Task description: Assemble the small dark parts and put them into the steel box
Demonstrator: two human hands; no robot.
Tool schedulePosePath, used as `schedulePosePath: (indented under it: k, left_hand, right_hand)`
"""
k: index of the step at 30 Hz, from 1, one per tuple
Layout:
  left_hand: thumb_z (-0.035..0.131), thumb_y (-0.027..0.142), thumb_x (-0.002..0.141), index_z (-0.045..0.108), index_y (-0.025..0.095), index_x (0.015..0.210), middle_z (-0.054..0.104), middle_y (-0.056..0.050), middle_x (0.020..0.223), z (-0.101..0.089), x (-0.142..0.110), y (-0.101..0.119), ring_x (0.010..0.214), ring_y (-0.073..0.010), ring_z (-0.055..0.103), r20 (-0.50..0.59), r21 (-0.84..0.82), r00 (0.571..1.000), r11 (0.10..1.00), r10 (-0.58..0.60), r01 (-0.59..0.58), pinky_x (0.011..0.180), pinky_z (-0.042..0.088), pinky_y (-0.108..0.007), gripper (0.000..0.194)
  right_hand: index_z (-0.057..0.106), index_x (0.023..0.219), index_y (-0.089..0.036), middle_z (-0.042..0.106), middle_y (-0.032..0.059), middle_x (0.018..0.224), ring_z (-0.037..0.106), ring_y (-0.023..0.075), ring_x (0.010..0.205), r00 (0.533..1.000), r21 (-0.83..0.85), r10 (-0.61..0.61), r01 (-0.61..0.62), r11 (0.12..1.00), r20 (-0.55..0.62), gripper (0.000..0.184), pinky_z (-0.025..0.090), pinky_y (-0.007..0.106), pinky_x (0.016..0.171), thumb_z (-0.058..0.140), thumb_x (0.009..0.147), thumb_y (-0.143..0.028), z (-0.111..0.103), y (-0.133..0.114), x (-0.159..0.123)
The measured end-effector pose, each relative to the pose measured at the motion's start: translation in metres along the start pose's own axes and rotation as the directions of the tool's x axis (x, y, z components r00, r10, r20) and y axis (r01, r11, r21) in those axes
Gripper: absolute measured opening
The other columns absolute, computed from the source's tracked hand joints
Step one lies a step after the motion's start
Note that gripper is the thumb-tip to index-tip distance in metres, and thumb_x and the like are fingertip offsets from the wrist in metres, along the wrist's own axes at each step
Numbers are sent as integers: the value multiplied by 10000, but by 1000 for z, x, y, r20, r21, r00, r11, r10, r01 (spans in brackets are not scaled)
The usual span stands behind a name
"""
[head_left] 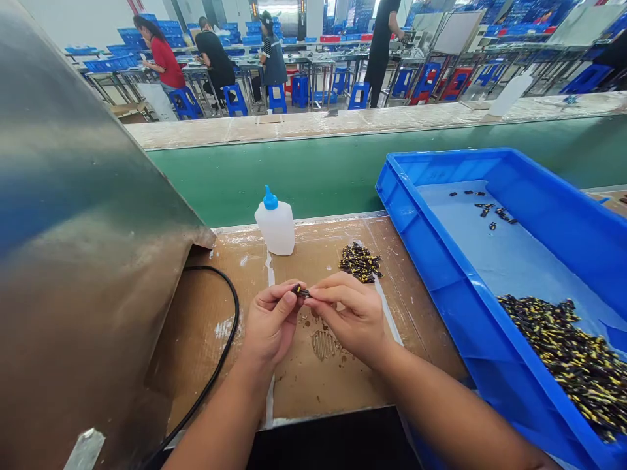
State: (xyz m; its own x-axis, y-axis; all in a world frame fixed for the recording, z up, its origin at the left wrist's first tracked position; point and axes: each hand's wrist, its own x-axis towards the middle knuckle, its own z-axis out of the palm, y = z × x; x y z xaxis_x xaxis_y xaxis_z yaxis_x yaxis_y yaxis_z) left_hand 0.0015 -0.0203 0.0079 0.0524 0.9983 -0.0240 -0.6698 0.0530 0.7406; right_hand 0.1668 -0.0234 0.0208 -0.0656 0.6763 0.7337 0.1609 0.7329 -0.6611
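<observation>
**Small black-and-yellow part (301, 291) pinched between both hands**

The left hand (271, 323) and right hand (350, 320) hold it by the fingertips, above the middle of the cardboard-topped table (206, 365). A loose pile of similar parts (360, 262) lies just beyond; a blue plastic crate (443, 154) holding more sits along the right edge.

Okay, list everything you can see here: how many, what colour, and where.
small part: one, black and yellow, pinched between both hands
pile of small parts: many, black and yellow, on the bench
bench: one, brown cardboard top, in front
bottle: one, white with blue cap, on the bench
cable: one, black, on the bench's left
crate: one, blue, to the right
loose parts: many, black and yellow, in the crate
steel panel: one, silver, far left
conveyor belt: one, green, behind the bench
second bottle: one, white, beyond the belt
co-workers: at least four, background
stools: several, blue, background
left hand: one, centre
right hand: one, centre
</observation>
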Motion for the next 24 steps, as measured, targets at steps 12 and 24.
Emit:
schedulePosePath:
  k: [12, 24]
  left_hand:
    - [1028, 302, 711, 872, 253, 806, 850, -52, 958, -1, -1, -2, 850, -128, 805, 18, 81, 996, 993, 82, -83, 796, 653, -167, 189]
    - [955, 286, 818, 884, 290, 883, 853, -58, 1019, -10, 1, -7, 939, -146, 814, 77, 267, 966, 929, 245, -257, 867, 657, -197, 96]
  right_hand:
    - [793, 1091, -181, 774, 91, 1026, 746, 185, 907, 998, 10, -65, 65, 998, -7, 193, 630, 314, 801, 801, 974, -27, 1, 2, -3]
    - [786, 1137, -184, 766, 92, 1039, 735, 193, 917, 993, -52, -116, 116, 992, 5, 264, 627, 324, 810, 775, 967, 18, 1, 2, -2]
